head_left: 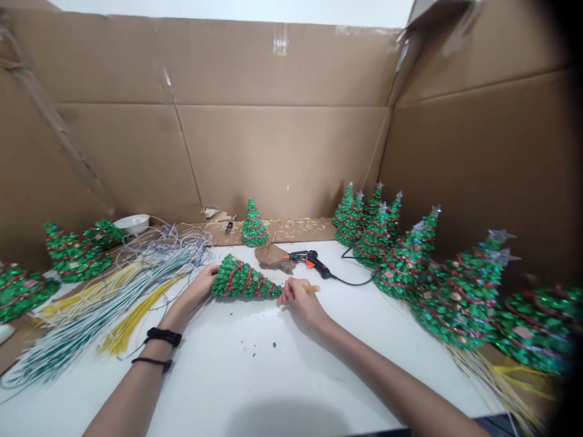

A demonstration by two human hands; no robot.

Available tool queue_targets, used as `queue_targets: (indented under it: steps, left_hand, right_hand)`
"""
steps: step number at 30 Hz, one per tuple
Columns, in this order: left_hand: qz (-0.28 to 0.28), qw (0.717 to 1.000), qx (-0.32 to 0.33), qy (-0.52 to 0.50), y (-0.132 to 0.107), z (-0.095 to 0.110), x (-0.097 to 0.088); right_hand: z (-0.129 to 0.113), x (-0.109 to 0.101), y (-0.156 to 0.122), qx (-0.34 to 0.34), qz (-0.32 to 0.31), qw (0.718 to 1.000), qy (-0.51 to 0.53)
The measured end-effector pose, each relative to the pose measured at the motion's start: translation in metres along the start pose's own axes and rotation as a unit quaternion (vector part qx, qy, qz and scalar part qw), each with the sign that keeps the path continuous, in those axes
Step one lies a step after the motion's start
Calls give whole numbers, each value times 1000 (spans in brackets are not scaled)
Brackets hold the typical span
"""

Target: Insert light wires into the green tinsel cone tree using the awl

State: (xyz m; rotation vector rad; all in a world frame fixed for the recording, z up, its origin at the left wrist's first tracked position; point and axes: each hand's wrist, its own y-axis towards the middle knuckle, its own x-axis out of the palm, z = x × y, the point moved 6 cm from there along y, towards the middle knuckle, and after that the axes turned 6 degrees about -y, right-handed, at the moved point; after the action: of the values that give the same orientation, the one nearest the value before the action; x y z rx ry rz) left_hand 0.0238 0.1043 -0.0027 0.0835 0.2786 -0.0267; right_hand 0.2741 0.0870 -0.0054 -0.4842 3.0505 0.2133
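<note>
L hand (pixel 198 284) cups base of green sequinned cone tree (pixel 241 280); looks light, stiff, trim fragile, so hold by base. R hand (pixel 301 298) pinches pale yellow stick (pixel 311 289).

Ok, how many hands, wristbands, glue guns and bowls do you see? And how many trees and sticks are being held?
Hands, left hand and right hand: 2
Wristbands: 2
Glue guns: 1
Bowls: 1
Held tree: 1
Held stick: 1
Total: 8
</note>
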Motion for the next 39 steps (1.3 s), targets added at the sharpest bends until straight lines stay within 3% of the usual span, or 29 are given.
queue_targets:
  steps: [3,5,7,9,11,13,15,18,24,29,32,39]
  left_hand:
    - [89,990,40,99,-8,21,-21]
    - [191,959,99,187,-18,44,-34]
    - [311,894,199,256,-34,72,-38]
    - [379,814,313,309,-52,95,-23]
    - [333,765,403,376,-59,109,11]
    - [191,747,454,446,-58,111,56]
    - [61,739,450,498,-56,105,94]
    - [-13,727,434,532,-55,98,123]
    - [-19,748,393,535,-49,84,120]
    - [-27,762,387,519,-46,79,117]
    - [-37,757,400,515,-47,78,117]
    - [-35,731,428,531,-50,80,116]
  right_hand:
    - [0,0,2,-5,1,1000,9]
    - [-1,0,2,-5,3,1000,10]
    - [-2,0,1,-6,3,1000,4]
    - [-4,0,1,-3,8,1000,0]
    - [-3,0,2,1,17,1000,11]
    - [-2,-1,3,0,22,1000,20]
    - [-2,-2,6,-7,25,1000,10]
    - [-2,-6,8,-21,33,999,-14]
    - [-5,-10,10,-12,48,998,48]
    - [-6,-25,11,-2,134,973,186]
    - [-4,-31,13,-2,161,968,194]
    - [14,-27,15,84,135,956,248]
